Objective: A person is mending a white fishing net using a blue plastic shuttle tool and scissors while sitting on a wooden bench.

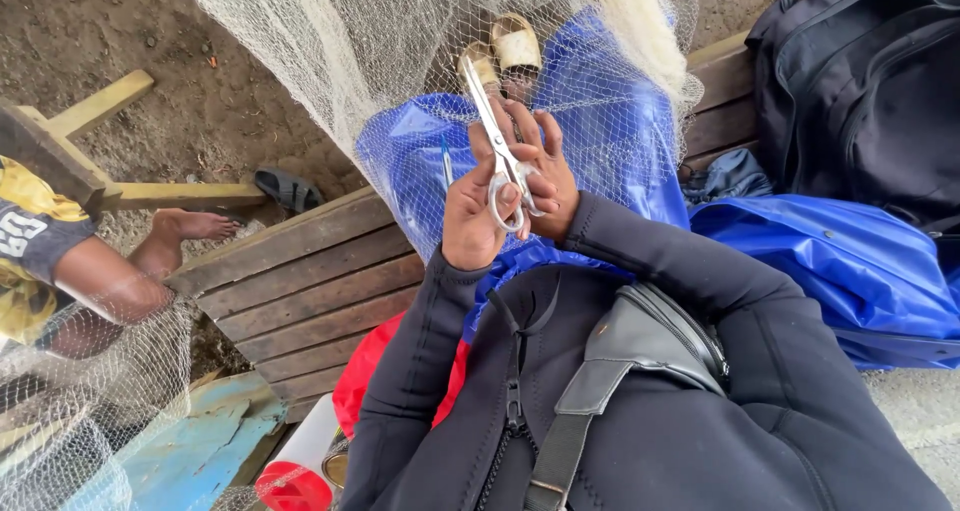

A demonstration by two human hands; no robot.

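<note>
Both hands meet mid-frame over the lap, w/ steel scissors [497, 136] between them. Left hand [470, 216] curls round the lower loop handle; right hand [545, 176] wraps the upper handle, fingers pressed together. Blades point up into the white fishing net [330, 41], tips just apart. Net drapes over blue plastic sheeting [620, 101] toward the wooden bench [310, 281] far edge. Scissors look stiff, light, maybe slick; best held by the loops. Net looks soft, snaggy.

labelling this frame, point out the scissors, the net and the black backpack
scissors [487, 111], head view, on the steel blades above the hands
net [330, 41], head view, on the pale mesh hanging at upper left
black backpack [860, 91], head view, on its front panel
</note>
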